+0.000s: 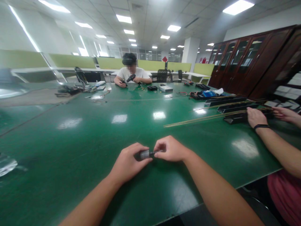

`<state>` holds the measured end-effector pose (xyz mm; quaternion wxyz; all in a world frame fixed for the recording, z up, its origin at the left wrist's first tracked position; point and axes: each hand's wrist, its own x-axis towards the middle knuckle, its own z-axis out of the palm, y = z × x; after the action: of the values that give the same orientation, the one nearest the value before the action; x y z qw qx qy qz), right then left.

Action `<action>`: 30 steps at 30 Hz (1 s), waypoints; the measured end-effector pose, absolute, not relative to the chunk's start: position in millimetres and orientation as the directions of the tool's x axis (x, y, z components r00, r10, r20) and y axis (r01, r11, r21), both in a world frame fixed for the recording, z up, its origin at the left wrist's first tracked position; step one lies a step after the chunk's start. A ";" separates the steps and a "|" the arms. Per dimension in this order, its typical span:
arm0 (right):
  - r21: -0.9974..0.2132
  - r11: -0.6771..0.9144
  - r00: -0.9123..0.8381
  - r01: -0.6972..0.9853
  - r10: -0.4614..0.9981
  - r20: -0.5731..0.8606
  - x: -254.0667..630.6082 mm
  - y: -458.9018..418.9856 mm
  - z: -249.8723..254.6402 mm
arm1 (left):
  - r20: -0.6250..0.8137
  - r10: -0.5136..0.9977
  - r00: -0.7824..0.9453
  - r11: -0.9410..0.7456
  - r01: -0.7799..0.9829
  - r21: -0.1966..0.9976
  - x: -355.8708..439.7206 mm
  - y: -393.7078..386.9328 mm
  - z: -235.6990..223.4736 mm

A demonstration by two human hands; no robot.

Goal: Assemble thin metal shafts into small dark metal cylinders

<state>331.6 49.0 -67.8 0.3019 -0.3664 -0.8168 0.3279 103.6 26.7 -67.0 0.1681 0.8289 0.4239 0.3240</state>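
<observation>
Between my two hands lies a small grey-and-black cylinder, on its side, just above or on the green tabletop; it looks like a small motor, but its exact kind is unclear. My left hand grips its thicker grey body between thumb and fingers. At the other end, a narrow black part sticks out toward the right. My right hand pinches that part with thumb and forefinger, whose tips hide whatever lies between them.
Thin golden rods extend from black channels at the right, where another person's hands work. Across the green table, a person holds a power drill. A clear object stands at the left edge.
</observation>
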 end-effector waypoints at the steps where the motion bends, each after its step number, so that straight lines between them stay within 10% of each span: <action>1: -0.758 0.517 -0.549 0.399 0.796 0.254 331.5 48.8 -67.8 | 0.395 0.811 0.432 -0.585 0.593 0.553 103.6 26.8 -67.0; 30: -0.749 0.495 -0.471 0.440 0.838 0.277 331.5 52.0 -69.7 | 0.406 0.818 0.408 -0.575 0.600 0.556 99.1 31.0 -63.2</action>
<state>331.5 52.0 -69.7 0.3251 -0.3986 -0.8012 0.3059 99.1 31.0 -63.2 0.1640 0.8227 0.4308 0.3325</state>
